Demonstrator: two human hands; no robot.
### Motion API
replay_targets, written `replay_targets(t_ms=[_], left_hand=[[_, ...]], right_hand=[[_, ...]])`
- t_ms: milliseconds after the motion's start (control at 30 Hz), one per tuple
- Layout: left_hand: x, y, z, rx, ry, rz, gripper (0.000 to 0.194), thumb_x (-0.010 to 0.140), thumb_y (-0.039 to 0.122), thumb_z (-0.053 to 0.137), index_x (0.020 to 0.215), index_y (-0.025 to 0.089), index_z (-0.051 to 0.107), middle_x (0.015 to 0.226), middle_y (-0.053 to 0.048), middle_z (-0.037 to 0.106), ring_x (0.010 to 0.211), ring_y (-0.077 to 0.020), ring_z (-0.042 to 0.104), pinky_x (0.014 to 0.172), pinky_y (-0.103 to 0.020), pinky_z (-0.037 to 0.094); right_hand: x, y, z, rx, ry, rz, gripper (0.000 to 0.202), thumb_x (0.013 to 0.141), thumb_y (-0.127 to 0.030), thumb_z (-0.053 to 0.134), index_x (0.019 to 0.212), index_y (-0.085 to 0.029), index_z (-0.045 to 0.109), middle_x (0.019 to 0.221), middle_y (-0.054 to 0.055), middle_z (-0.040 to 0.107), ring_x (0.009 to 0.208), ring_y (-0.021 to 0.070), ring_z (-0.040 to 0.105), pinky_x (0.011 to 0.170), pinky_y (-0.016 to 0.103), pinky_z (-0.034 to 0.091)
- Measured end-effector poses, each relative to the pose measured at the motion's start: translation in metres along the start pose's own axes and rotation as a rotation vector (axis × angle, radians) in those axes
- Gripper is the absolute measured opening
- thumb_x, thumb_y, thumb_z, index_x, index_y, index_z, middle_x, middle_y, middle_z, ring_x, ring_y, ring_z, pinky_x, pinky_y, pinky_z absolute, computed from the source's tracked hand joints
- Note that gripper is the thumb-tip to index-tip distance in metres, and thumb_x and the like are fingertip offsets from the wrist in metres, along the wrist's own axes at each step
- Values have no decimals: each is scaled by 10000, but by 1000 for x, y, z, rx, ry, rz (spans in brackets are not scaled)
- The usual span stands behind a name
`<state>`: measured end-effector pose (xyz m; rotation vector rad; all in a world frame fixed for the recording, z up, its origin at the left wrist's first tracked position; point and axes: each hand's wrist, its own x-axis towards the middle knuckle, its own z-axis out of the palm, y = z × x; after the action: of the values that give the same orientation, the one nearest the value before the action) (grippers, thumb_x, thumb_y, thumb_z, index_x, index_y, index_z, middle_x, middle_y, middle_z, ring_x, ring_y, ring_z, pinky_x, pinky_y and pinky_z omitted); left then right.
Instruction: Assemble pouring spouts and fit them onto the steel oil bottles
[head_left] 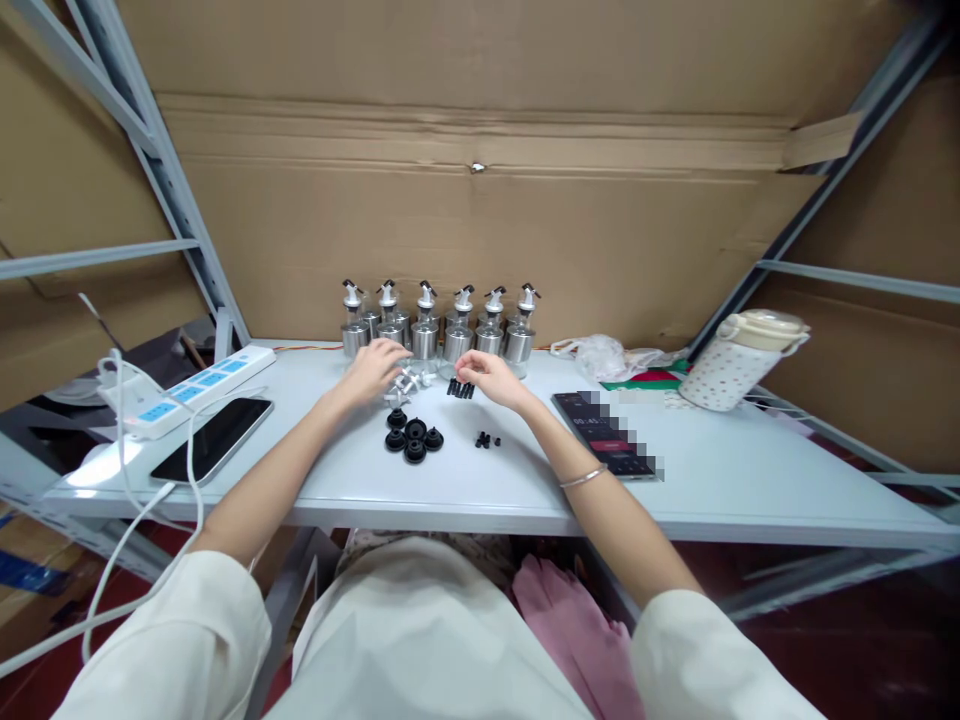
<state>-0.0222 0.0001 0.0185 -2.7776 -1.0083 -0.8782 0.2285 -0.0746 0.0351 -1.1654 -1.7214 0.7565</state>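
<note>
Right hand's basically parked on the little black sticks, left hand's over by the white bits.
So the row of short black sticks (460, 388) sits just on the near side of the right hand's (491, 378) fingertips, way closer to that hand than the other. The row runs side to side, while each stick looks to point roughly away from the person. Right thumb and fingers are bunched together, but I can't tell if anything's pinched in there. Left hand (373, 368) is palm down, fingers loosely out, right beside the pile of white parts (403, 386); can't tell if it's touching any.
</note>
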Motion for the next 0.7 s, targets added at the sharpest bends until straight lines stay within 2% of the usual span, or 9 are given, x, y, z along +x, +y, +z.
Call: replay_targets(t_ms=[100,200,367,600,700], left_hand=[[4,21,6,54,-129,95,278,876,201,457,1114,204,601,1150,-87,613,1159,-237,436,946,-402,288],[4,28,10,90,-135,136,218,876,193,462,1010,185,634,1095,-90,641,1125,-238,452,906,-387,277],[3,23,7,115,-118,136,150,855,189,487,877,173,634,965,-78,663,1025,-232,499,854,-364,289],[3,25,11,66,-133,101,256,816,144,497,1046,175,604,1063,-94,646,1029,-227,530,864,-347,318],[3,30,9,30,-148,109,290,814,110,469,1064,174,601,992,-72,678,979,-207,575,882,-344,322]], right_hand=[[0,0,1,38,-13,-5,61,692,-187,542,746,-174,567,665,-13,621,662,127,579,697,280,430],[0,1,2,59,14,-1,67,690,-206,547,745,-171,563,651,-14,616,647,125,577,696,284,430],[0,-1,1,127,52,-12,93,682,-241,563,745,-172,554,629,-17,605,613,118,564,672,282,438],[-1,-4,-1,152,68,-16,107,678,-257,564,745,-173,550,613,-23,599,592,110,561,653,276,438],[-1,-5,-1,151,65,-18,111,676,-263,566,742,-176,548,606,-27,597,590,111,562,654,280,438]])
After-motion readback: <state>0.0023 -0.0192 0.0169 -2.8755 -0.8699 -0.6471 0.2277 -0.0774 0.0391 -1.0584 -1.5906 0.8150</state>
